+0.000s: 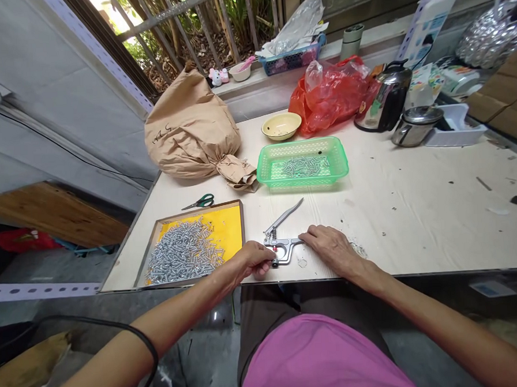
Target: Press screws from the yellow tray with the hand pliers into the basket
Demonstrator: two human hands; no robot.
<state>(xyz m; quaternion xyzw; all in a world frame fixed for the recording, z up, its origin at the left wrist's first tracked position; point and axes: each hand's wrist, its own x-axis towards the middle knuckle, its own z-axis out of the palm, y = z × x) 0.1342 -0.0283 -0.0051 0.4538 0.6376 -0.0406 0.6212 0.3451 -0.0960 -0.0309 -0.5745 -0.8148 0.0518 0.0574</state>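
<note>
A metal hand press tool (281,238) with a long raised lever lies near the table's front edge. My left hand (255,260) is closed in a pinch at the tool's jaw, on a small part I cannot name. My right hand (330,247) rests on the tool's base from the right, fingers pressed together on it. To the left stands a wooden tray with a yellow floor (229,224) heaped with several small silver metal pieces (183,252). Behind the tool sits a green plastic basket (303,176) with more silver pieces in it.
Green-handled scissors (200,202) lie behind the tray. A tied brown paper sack (192,130), a yellow bowl (281,126), a red plastic bag (333,91), a kettle (386,97) and a steel pot (415,124) stand at the back. The table edge (419,274) runs close to my body.
</note>
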